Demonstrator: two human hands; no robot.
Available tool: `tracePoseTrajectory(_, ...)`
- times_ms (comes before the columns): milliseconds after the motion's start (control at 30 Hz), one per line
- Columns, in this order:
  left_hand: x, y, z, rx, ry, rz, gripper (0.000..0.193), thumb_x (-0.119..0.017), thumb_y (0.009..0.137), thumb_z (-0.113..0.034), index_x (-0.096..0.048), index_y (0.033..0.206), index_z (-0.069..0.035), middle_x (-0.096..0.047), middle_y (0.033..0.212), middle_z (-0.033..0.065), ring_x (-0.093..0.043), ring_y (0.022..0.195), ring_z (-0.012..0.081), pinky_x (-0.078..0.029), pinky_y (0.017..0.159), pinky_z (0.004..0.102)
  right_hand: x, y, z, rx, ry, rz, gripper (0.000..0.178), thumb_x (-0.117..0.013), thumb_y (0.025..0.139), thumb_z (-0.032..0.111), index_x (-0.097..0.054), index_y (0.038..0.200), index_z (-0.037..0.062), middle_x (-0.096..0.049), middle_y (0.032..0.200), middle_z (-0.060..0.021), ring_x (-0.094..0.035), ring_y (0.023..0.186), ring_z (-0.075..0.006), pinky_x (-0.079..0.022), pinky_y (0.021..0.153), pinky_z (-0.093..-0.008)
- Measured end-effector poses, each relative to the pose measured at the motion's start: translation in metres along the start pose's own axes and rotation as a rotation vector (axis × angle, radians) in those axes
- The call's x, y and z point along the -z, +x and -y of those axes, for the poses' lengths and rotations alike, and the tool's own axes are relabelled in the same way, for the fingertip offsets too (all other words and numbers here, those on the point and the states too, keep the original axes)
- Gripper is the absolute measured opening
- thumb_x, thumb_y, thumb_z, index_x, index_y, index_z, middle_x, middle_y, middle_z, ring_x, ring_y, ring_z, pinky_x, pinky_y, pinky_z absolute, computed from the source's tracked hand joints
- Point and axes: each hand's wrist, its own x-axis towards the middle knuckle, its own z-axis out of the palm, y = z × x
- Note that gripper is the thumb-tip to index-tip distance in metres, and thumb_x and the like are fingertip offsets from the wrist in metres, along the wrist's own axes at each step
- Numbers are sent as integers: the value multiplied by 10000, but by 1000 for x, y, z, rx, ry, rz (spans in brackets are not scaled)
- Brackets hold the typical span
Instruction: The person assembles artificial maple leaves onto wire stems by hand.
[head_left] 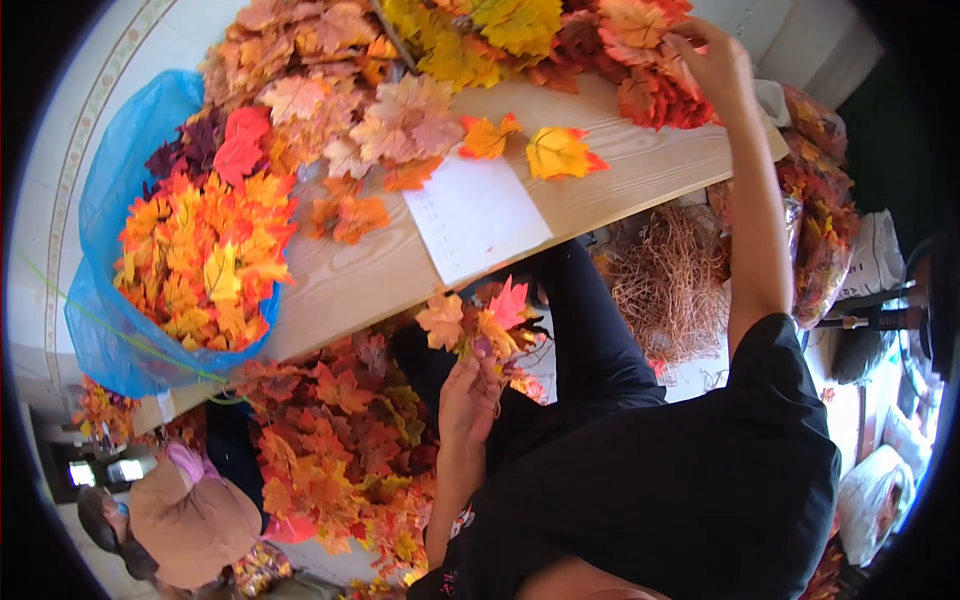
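Note:
Low in front of my body, my left hand (466, 398) is closed around the stems of a small bunch of artificial maple leaves (496, 326), with peach, orange and pink leaves showing. My right arm stretches to the far right of the table, where my right hand (716, 66) pinches at a red-orange maple leaf (636, 24) on top of a red leaf pile (660, 95); its fingertips are partly hidden. Beside that pile lie yellow-green leaves (505, 30). Two loose yellow-orange leaves (562, 152) rest nearer the middle.
On the wooden table (340, 290) lie a sheet of white paper (478, 220) and peach leaf piles (400, 125). A blue plastic bag (95, 290) holds orange leaves at left. Below are red leaves (340, 430) and tangled brown stems (670, 285). Another person (190, 510) sits at lower left.

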Motion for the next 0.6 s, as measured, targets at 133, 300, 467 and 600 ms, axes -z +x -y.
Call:
tracePoseTrajectory(133, 4, 1, -3, -105, -63, 9, 127, -537, 892, -156, -574, 982, -75, -619, 892, 45, -595, 736, 125, -491, 617, 219, 20, -49, 100, 163, 115, 199, 179, -610, 819, 160, -627, 949, 38, -640, 743, -50, -594, 664, -106, -463, 645, -255)
tracePoseTrajectory(300, -5, 6, -6, -132, -42, -15, 130, -544, 894, -151, -561, 994, -70, -612, 914, 49, -601, 809, 142, -499, 643, 234, -16, -180, 165, 524, 346, 755, 86, -654, 680, 99, -629, 750, 56, -576, 712, -74, -569, 742, -251, -470, 680, -363)
tracePoseTrajectory(467, -10, 4, 1, -191, -31, 60, 134, -538, 898, -148, -565, 982, -47, -617, 891, 49, -602, 752, 128, -504, 601, 232, -51, -250, 193, 356, 605, 812, 78, -666, 665, 75, -644, 731, 40, -580, 694, -62, -536, 709, -241, -438, 671, -344)
tracePoseTrajectory(600, -9, 0, 2, -190, 9, 77, 139, -546, 895, -153, -571, 971, -40, -614, 872, 42, -595, 736, 118, -501, 595, 235, -58, -268, 195, 188, 708, 794, 91, -668, 679, 67, -647, 756, 24, -598, 690, -82, -552, 688, -245, -443, 664, -332)
